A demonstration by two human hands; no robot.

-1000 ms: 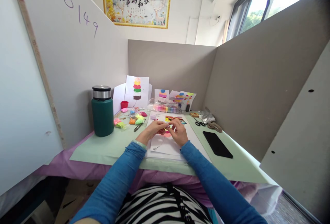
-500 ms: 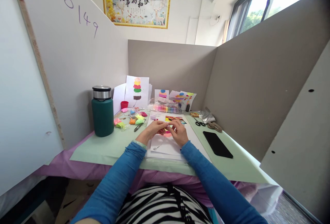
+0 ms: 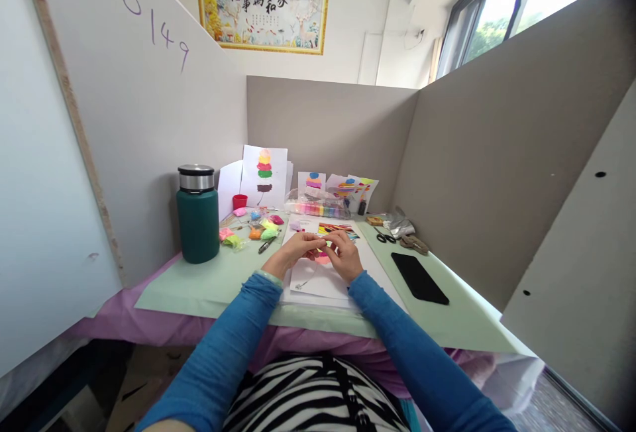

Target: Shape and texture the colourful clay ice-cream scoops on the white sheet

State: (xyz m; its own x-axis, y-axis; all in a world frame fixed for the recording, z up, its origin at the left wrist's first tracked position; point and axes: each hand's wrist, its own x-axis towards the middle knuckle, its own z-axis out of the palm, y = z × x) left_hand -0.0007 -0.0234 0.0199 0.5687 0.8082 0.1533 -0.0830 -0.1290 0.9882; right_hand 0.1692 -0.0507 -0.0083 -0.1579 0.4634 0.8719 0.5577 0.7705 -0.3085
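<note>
Over the white sheet of paper (image 3: 322, 286), my left hand (image 3: 297, 252) and my right hand (image 3: 344, 256) meet at the fingertips. Both are closed in a pinch, and whatever sits between them is too small to make out. Just beneath the fingers a pink patch (image 3: 322, 258) shows on the paper, partly covered by the hands. Behind the fingertips lies a picture with coloured stripes (image 3: 338, 229). Several small bags of coloured clay-like material (image 3: 255, 234) lie left of my left hand, near a black pen (image 3: 267, 245).
A green bottle (image 3: 197, 223) stands at the left. Painted sheets (image 3: 265, 177) lean at the back, behind a clear pack of coloured pieces (image 3: 320, 209) and a red cup (image 3: 240, 201). To the right are scissors (image 3: 385, 236) and a black phone (image 3: 420, 278). Grey partitions (image 3: 330, 120) enclose the table.
My fingertips have shifted very slightly while staying pinched together at the same spot. Everything on the table stays where it was.
</note>
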